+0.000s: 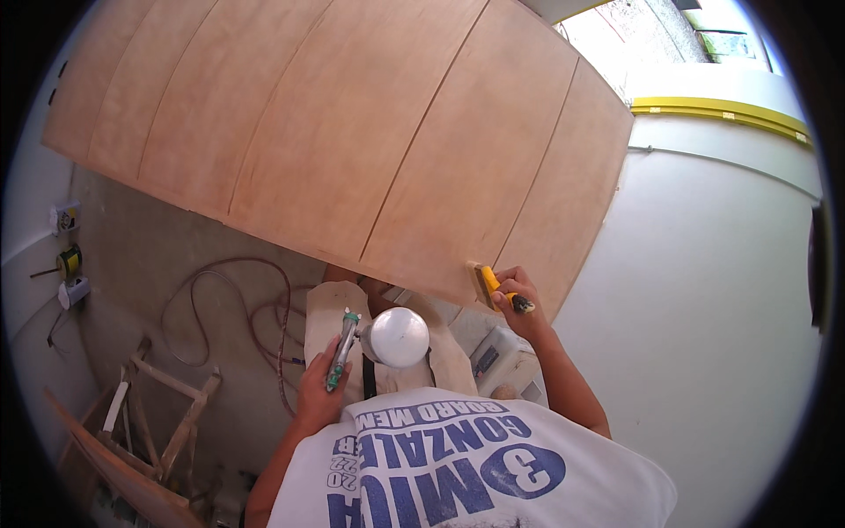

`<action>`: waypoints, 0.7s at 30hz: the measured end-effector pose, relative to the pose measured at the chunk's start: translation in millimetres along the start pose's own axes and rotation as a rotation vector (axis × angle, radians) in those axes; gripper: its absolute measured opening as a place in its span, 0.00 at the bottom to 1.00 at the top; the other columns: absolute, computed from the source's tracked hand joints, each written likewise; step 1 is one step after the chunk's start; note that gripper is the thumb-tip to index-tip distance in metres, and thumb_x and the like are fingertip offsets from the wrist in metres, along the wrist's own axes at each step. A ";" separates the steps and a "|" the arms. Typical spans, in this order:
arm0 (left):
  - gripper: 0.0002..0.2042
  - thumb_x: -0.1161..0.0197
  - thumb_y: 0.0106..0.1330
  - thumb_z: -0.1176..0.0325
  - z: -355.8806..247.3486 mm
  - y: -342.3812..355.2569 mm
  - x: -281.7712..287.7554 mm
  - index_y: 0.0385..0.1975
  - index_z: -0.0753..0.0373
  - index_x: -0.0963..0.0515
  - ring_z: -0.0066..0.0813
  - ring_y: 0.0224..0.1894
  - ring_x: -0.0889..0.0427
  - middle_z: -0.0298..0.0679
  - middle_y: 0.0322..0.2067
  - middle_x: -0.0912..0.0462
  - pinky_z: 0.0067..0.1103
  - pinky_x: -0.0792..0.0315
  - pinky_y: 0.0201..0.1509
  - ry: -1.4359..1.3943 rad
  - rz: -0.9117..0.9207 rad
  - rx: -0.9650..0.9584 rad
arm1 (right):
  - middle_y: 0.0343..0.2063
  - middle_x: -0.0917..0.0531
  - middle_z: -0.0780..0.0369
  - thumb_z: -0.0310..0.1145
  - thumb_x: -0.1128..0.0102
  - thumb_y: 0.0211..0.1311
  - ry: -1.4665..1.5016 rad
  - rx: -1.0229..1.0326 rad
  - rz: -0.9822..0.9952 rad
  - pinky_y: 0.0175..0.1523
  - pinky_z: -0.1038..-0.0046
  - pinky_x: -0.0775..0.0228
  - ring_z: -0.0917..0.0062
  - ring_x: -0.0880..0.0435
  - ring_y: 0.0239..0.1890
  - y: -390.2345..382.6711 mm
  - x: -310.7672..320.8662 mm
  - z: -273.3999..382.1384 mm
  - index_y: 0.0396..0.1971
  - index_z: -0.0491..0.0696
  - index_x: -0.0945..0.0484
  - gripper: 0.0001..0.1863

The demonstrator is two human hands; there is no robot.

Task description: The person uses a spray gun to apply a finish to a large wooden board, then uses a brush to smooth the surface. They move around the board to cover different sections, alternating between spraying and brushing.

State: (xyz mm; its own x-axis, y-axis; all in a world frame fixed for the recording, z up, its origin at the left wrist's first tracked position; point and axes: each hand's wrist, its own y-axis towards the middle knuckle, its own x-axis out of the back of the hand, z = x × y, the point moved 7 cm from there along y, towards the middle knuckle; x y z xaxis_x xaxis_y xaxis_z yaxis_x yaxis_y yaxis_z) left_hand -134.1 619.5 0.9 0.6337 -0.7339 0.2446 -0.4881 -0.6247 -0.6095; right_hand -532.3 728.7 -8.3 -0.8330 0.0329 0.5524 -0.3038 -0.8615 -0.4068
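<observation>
- Head view: right hand (519,295) clamps a yellow-handled scraper (495,289) against the lower edge of the plywood panel (352,132).
- Left hand (319,387), fingers wrapped around a spray gun (380,339), holds it low, clear of the panel.

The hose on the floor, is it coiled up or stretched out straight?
Loosely coiled. The reddish hose lies in big loops on the grey floor, beyond the left hand holding the spray gun.

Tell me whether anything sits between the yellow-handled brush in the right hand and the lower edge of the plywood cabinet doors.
Nothing visible does. The right hand holds the yellow-handled brush with its head right at the lower edge of the plywood cabinet doors. The left hand holds the spray gun with the white cup lower, off to the side.
</observation>
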 end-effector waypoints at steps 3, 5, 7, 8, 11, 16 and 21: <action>0.27 0.36 0.73 0.71 -7.9 18.0 -4.4 0.72 0.59 0.31 0.46 0.41 0.17 0.51 0.41 0.19 0.32 0.24 0.49 0.033 -0.012 -0.051 | 0.52 0.18 0.51 0.36 0.30 0.66 -0.078 0.009 0.380 0.56 0.59 0.24 0.54 0.16 0.52 -19.4 -66.3 10.6 0.33 0.42 0.18 0.12; 0.28 0.36 0.73 0.71 -28.6 37.5 -11.8 0.73 0.58 0.31 0.47 0.42 0.17 0.51 0.41 0.19 0.32 0.24 0.49 0.026 -0.024 -0.072 | 0.55 0.18 0.50 0.35 0.31 0.64 -0.059 0.065 0.663 0.57 0.58 0.24 0.52 0.16 0.52 -29.5 -114.6 33.2 0.33 0.41 0.17 0.11; 0.28 0.36 0.73 0.71 -54.2 65.5 -20.5 0.73 0.56 0.32 0.48 0.43 0.17 0.51 0.43 0.18 0.33 0.24 0.50 -0.017 -0.044 -0.107 | 0.58 0.19 0.51 0.33 0.33 0.63 0.062 0.185 0.762 0.58 0.57 0.24 0.53 0.16 0.52 -37.8 -159.7 60.1 0.34 0.40 0.17 0.10; 0.28 0.37 0.74 0.71 -58.7 79.5 -25.8 0.73 0.57 0.32 0.47 0.46 0.17 0.52 0.46 0.18 0.33 0.24 0.52 -0.015 -0.037 -0.114 | 0.59 0.19 0.51 0.32 0.34 0.62 0.113 0.186 0.801 0.59 0.57 0.25 0.54 0.16 0.53 -35.1 -177.9 75.5 0.37 0.40 0.17 0.10; 0.28 0.39 0.74 0.71 -83.4 117.5 -41.0 0.74 0.58 0.34 0.52 0.54 0.17 0.54 0.53 0.19 0.35 0.25 0.58 -0.019 -0.036 -0.173 | 0.62 0.21 0.51 0.30 0.37 0.62 0.210 0.228 0.816 0.62 0.56 0.27 0.54 0.17 0.56 -26.2 -227.6 106.8 0.43 0.41 0.16 0.12; 0.31 0.39 0.72 0.73 -130.4 163.8 -51.5 0.76 0.57 0.37 0.58 0.54 0.19 0.55 0.53 0.19 0.39 0.25 0.58 0.040 -0.042 -0.209 | 0.60 0.21 0.49 0.30 0.37 0.66 0.486 0.272 0.617 0.66 0.59 0.31 0.55 0.20 0.60 -12.9 -247.3 125.4 0.45 0.42 0.16 0.11; 0.36 0.38 0.69 0.74 -171.4 210.3 -51.9 0.78 0.54 0.40 0.59 0.47 0.19 0.54 0.45 0.21 0.44 0.25 0.52 0.058 -0.085 -0.308 | 0.60 0.25 0.50 0.32 0.33 0.61 0.491 0.109 0.881 0.65 0.61 0.30 0.51 0.23 0.60 -6.8 -244.5 129.6 0.38 0.46 0.15 0.07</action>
State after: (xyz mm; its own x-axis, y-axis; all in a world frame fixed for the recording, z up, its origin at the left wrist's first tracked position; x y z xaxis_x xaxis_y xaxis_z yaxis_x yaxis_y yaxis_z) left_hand -372.5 480.5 -10.7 0.6491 -0.6841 0.3326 -0.5990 -0.7292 -0.3308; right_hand -266.6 660.8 -46.3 -0.8455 -0.4533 -0.2823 0.5340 -0.7203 -0.4427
